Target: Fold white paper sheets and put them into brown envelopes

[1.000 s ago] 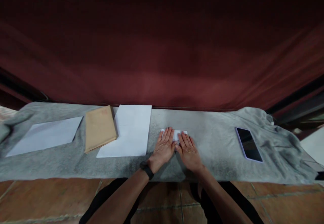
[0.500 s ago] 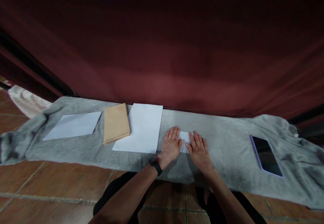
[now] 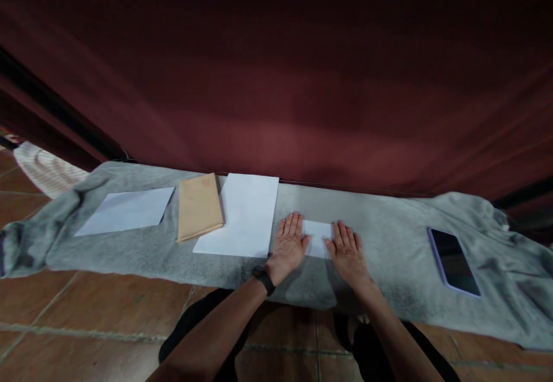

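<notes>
A small white paper (image 3: 317,238) lies flat on the grey cloth (image 3: 389,255), between my two hands. My left hand (image 3: 290,244), with a dark band at its wrist, rests flat over the paper's left edge, fingers stretched out. Over the right edge lies my right hand (image 3: 347,250), also flat, its fingers slightly apart. Both palms face down and hide the paper's side edges. Neither hand grips anything.
To the left are a large white sheet (image 3: 250,215), a tan folded envelope or packet (image 3: 199,206) overlapping it, and another white sheet (image 3: 127,210). A phone with a purple edge (image 3: 453,261) lies at the right. Dark red fabric (image 3: 276,111) hangs behind.
My hands have moved apart, the right one shifting rightward, and more of the small paper shows between them. Both hands stay flat.
</notes>
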Motion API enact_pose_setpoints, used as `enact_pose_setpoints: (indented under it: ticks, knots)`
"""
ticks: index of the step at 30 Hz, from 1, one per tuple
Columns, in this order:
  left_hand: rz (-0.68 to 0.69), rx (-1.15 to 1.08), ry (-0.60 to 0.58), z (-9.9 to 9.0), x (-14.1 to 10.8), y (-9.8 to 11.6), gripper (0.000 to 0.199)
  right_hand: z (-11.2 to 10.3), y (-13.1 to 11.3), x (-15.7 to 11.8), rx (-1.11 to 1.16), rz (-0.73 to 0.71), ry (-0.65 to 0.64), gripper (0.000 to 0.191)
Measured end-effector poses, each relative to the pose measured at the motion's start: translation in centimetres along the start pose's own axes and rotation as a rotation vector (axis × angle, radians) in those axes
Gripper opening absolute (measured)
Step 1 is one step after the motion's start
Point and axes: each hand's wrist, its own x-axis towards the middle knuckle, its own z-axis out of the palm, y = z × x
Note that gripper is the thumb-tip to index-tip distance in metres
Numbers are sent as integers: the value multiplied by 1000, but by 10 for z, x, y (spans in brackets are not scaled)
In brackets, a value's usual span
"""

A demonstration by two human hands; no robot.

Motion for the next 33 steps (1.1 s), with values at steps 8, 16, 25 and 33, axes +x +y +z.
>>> enact_pose_setpoints:
  ticks: [8, 16, 25, 33]
  knots:
    - [-35, 12, -15, 1, 3, 1, 64, -16, 5, 6, -3, 110, -28, 57]
    - [403, -136, -63, -15, -3, 8, 57, -29, -26, -7, 210, -200, -177, 51]
    - [456, -138, -81, -6, -11, 8, 68, -28, -4, -1, 117, -119, -186, 52]
    - [610, -134, -136, -22, -15, 4, 61, -26, 8, 11, 107, -34, -190, 52]
